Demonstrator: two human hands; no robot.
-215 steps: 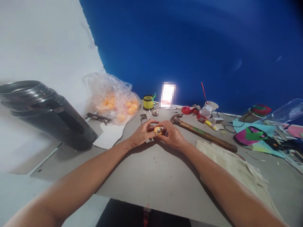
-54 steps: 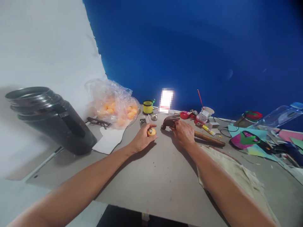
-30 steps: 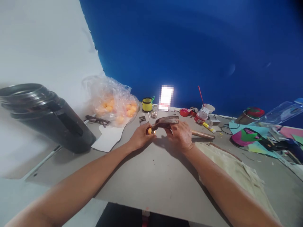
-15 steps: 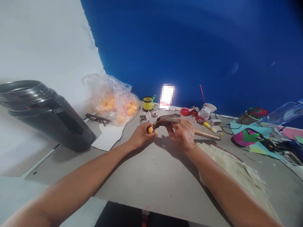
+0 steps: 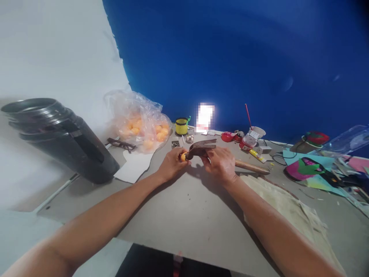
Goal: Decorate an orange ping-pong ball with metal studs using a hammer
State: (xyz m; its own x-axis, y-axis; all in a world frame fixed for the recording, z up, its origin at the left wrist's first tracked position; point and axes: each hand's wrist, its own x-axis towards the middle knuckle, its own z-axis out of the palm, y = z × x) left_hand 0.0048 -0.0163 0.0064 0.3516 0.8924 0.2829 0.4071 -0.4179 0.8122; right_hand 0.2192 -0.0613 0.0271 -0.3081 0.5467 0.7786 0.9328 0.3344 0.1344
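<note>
My left hand [image 5: 172,164] pinches a small orange ball [image 5: 183,156] just above the grey table. In my right hand [image 5: 221,163] is a claw hammer [image 5: 201,149], gripped close to its head. The hammer's striking face is at the ball's right side and appears to touch it. Its wooden handle sticks out to the right, past my fingers. Behind my hands lie a small patterned square piece [image 5: 175,144] and a shiny silver, ball-like object [image 5: 189,138].
A clear bag of orange balls [image 5: 138,127] sits at the back left, with folded glasses [image 5: 121,144] before it. A large dark flask [image 5: 66,142] stands at far left. Beige cloth [image 5: 282,207] lies under my right forearm. Right of it are paint cups [image 5: 248,142] and coloured paper [image 5: 331,184].
The hammer head has come down and left against the ball, covering more of its right side. My left hand keeps its hold. The whole view has shifted slightly.
</note>
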